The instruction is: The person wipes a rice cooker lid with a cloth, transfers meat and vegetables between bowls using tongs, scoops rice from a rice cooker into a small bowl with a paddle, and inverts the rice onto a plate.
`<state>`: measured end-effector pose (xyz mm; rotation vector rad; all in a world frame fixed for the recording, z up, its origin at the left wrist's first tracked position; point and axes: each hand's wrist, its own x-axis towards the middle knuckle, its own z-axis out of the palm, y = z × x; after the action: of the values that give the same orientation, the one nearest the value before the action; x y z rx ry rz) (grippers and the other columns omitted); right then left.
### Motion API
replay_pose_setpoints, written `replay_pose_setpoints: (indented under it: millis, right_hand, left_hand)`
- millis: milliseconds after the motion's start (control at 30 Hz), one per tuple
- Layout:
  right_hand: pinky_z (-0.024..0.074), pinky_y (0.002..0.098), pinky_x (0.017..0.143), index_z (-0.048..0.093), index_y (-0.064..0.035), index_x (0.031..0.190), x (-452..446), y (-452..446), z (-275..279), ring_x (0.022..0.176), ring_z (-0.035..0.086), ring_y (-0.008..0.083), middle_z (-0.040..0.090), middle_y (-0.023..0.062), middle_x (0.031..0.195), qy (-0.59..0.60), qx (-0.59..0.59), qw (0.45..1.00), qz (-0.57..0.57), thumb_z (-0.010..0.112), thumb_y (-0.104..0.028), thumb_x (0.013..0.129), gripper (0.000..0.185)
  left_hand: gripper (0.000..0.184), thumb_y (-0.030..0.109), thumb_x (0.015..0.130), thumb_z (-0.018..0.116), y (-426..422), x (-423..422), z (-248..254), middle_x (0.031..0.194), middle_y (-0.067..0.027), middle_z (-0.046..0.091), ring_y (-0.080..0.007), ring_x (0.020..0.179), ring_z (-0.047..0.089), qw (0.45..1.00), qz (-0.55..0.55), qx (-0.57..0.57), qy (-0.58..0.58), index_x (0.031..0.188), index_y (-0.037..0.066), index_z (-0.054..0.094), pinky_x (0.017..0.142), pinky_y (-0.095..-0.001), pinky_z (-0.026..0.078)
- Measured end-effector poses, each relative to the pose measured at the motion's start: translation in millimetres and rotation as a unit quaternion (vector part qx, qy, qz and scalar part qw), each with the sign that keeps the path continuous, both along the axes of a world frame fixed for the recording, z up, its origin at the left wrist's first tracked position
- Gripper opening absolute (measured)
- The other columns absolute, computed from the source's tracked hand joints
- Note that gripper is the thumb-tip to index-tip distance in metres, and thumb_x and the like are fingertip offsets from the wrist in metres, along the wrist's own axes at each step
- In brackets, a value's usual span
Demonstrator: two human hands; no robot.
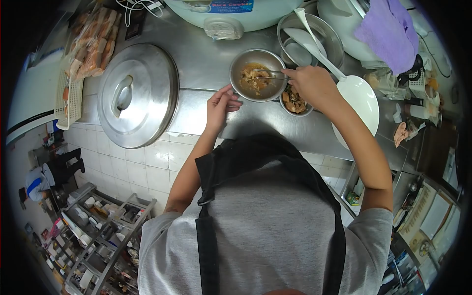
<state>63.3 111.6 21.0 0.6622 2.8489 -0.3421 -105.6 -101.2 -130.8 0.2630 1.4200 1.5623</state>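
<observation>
A metal bowl with chunky food and brownish liquid stands on the steel counter. In my right hand is the handle end of a metal utensil, whose other end reaches into the food. My left hand is at the bowl's lower left rim, fingers curled; whether it grips the rim is hard to tell. A smaller metal bowl of brown food pieces sits just right of the first, partly under my right hand.
A large round lid lies to the left. A white ladle rests right, by my right forearm. Behind stand a rice cooker and a steel basin. Bagged food is at the upper left. Another person is far left.
</observation>
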Motion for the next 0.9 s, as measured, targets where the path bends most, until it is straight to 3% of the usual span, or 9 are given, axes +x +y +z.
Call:
replay_pose_setpoints:
  millis: [133, 233, 333, 633, 833, 900]
  right_hand:
    - [0.0538, 0.0373, 0.071, 0.068, -0.0121, 0.122, 12.2, 10.3, 5.7, 0.077, 0.068, 0.0264, 0.069, 0.0133, 0.083, 0.016, -0.153, 0.984, -0.085, 0.059, -0.017, 0.091, 0.032]
    - [0.0513, 0.0266, 0.066, 0.065, -0.0066, 0.125, 30.8, 28.2, -18.6, 0.068, 0.062, 0.0126, 0.065, 0.0053, 0.075, 0.047, -0.367, 0.911, -0.183, 0.059, -0.018, 0.094, 0.034]
    - [0.0449, 0.0196, 0.061, 0.063, -0.0028, 0.127, 32.3, 21.5, -2.6, 0.067, 0.053, 0.0039, 0.060, -0.0017, 0.074, 0.049, -0.461, 0.841, -0.278, 0.060, -0.020, 0.095, 0.036]
    - [0.0228, 0.0191, 0.041, 0.061, -0.0091, 0.131, 108.5, 8.4, 27.2, 0.050, 0.033, 0.0016, 0.051, -0.0064, 0.069, 0.070, -0.469, 0.792, -0.385, 0.060, -0.029, 0.096, 0.041]
    - [0.0230, 0.0193, 0.041, 0.059, -0.0099, 0.134, 165.2, -36.2, -20.6, 0.049, 0.031, 0.0023, 0.052, -0.0057, 0.073, 0.119, -0.515, 0.669, -0.523, 0.062, -0.032, 0.096, 0.044]
    - [0.0228, 0.0187, 0.041, 0.056, -0.0112, 0.137, 162.3, -61.3, -44.7, 0.049, 0.030, 0.0024, 0.052, -0.0052, 0.076, 0.173, -0.547, 0.601, -0.557, 0.062, -0.032, 0.096, 0.046]
  left_hand:
    - [0.041, 0.020, 0.099, 0.053, -1.2, 0.4, -2.4, 0.094, -0.0097, 0.066, -0.0202, 0.080, 0.071, 1.000, 0.002, 0.002, -0.004, 0.134, -0.001, 0.052, 0.070, -0.0291, 0.059]
    - [0.041, 0.020, 0.099, 0.053, -0.4, 0.2, -2.8, 0.094, -0.0096, 0.066, -0.0203, 0.080, 0.071, 1.000, 0.000, 0.003, -0.005, 0.134, -0.001, 0.052, 0.070, -0.0292, 0.059]
    - [0.040, 0.019, 0.099, 0.053, -0.3, 0.5, -1.7, 0.094, -0.0097, 0.066, -0.0205, 0.080, 0.071, 1.000, 0.000, 0.002, -0.007, 0.134, -0.001, 0.053, 0.070, -0.0293, 0.059]
    - [0.036, 0.018, 0.099, 0.055, -0.2, 0.6, -1.2, 0.092, -0.0093, 0.067, -0.0201, 0.076, 0.071, 1.000, 0.012, 0.016, -0.017, 0.130, 0.001, 0.057, 0.066, -0.0294, 0.059]
    - [0.035, 0.017, 0.099, 0.054, -0.7, 0.1, -3.1, 0.091, -0.0091, 0.067, -0.0198, 0.076, 0.071, 1.000, 0.013, 0.023, -0.014, 0.130, 0.001, 0.057, 0.066, -0.0287, 0.060]
    - [0.035, 0.017, 0.099, 0.054, 0.1, -0.1, -1.9, 0.091, -0.0092, 0.067, -0.0198, 0.076, 0.071, 1.000, 0.011, 0.019, -0.010, 0.130, 0.000, 0.057, 0.066, -0.0285, 0.060]
